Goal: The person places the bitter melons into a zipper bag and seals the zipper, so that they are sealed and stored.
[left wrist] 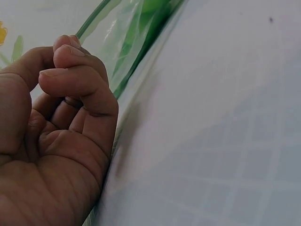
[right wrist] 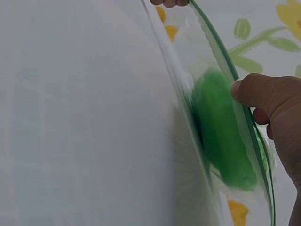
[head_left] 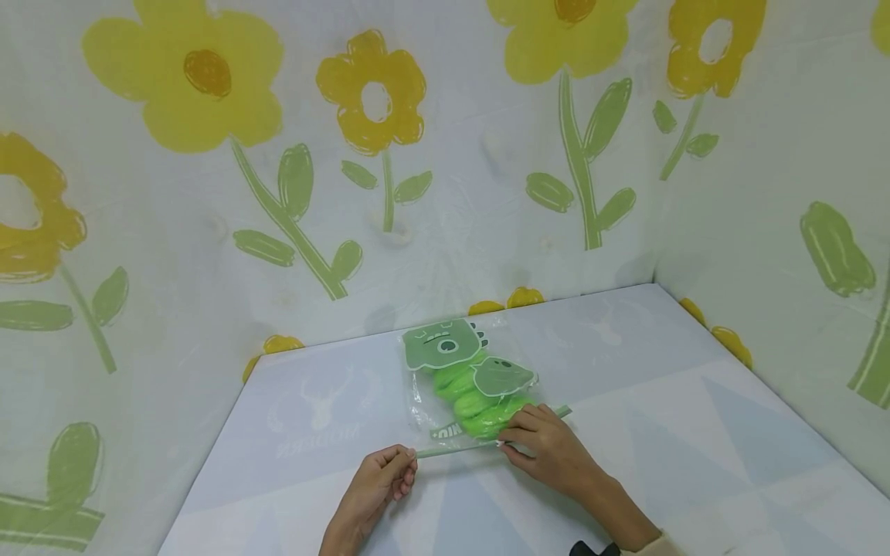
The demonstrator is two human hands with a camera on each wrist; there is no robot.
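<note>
A clear plastic zip bag point(head_left: 420, 398) printed with green cartoon animals lies on the table, its green seal strip point(head_left: 455, 450) toward me. Soft-looking, bright green rolled bundles point(head_left: 480, 405) fill its middle. My left hand point(head_left: 381, 477) pinches the strip's left end between thumb and curled fingers. Farther right along the same strip, my right hand point(head_left: 551, 452) grips it with the thumb on the near side. In the right wrist view, the strip point(right wrist: 221, 52) bows past the right thumb and the bag's mouth edge stands up from the table.
The pale table point(head_left: 278, 463) carries blue triangle prints and a deer-head print. White cloth walls point(head_left: 445, 232) with yellow flowers rise behind the table and at the sides. A small black object point(head_left: 594, 549) shows by the right sleeve at the bottom edge.
</note>
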